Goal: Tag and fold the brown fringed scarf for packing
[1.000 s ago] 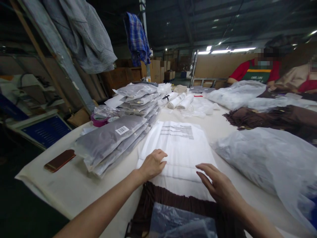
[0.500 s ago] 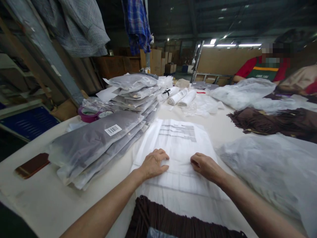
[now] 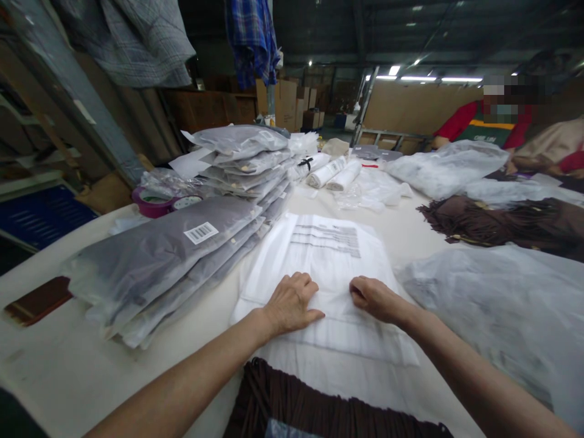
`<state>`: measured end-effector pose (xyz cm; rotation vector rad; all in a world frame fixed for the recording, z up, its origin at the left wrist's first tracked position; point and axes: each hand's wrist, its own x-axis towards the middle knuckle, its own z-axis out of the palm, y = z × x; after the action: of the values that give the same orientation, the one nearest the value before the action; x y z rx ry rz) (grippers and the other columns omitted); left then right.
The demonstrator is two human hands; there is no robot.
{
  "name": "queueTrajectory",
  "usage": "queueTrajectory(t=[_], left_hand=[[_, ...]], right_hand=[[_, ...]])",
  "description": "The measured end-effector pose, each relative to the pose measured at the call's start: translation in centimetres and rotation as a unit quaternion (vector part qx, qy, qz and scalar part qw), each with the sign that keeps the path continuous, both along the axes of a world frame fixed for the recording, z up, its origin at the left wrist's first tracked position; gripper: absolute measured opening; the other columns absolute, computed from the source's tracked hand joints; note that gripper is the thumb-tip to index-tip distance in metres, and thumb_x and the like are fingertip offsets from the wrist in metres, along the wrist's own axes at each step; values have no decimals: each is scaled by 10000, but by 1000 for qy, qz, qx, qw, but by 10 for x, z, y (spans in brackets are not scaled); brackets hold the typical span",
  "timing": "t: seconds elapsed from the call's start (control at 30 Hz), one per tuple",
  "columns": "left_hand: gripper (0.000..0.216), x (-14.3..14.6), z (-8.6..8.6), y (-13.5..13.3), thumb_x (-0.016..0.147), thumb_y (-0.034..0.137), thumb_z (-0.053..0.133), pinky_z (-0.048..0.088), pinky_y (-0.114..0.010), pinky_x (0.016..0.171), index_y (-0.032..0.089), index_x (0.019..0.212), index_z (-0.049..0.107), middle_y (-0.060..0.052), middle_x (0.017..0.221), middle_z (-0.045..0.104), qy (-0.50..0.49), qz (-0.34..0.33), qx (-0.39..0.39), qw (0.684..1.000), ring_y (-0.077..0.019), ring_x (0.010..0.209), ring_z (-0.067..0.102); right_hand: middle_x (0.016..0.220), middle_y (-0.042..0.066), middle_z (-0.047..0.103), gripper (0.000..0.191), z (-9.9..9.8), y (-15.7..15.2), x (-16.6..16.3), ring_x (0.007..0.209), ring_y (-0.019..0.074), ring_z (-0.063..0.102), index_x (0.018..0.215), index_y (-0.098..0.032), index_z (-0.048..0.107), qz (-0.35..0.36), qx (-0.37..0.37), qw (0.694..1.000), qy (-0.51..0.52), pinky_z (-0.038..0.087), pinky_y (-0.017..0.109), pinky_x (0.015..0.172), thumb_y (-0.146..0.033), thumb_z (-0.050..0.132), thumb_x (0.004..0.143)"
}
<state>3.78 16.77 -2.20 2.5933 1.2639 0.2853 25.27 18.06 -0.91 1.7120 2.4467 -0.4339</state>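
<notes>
A flat, translucent white plastic bag with lines of black print near its far end lies on the pale table, directly under both hands. The left hand rests palm-down on it, fingers curled loosely together and thumb stretched out toward the right. The right hand sits just beside it, also on the bag, fingers folded under in a loose fist; whether they pinch the plastic cannot be told. The bag's printed end lies beyond the fingertips.

Behind the wrists, at the near table edge, lies dark brown pleated cloth. Left of the left fingers leans a slumped stack of grey garments sealed in clear bags, the top one bearing a barcode label. Right of the right fingers spreads a heap of crumpled clear plastic. Well beyond the fingertips lie white rolls and a purple tape roll. Across the table, other people work at more brown cloth.
</notes>
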Motion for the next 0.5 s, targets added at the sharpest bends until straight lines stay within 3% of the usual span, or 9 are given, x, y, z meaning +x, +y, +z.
queueTrajectory(t=[0.5], left_hand=[[243,56,1,3,784,364,612,425,-363,758,144,872,560,-73,894,589,1,-60,39,997,-233,874,532]], right_hand=[[791,-16,587,126,6,3,0,710,103,552,810,-151,570,1,-35,999,7,471,296,690,-253,516,861]])
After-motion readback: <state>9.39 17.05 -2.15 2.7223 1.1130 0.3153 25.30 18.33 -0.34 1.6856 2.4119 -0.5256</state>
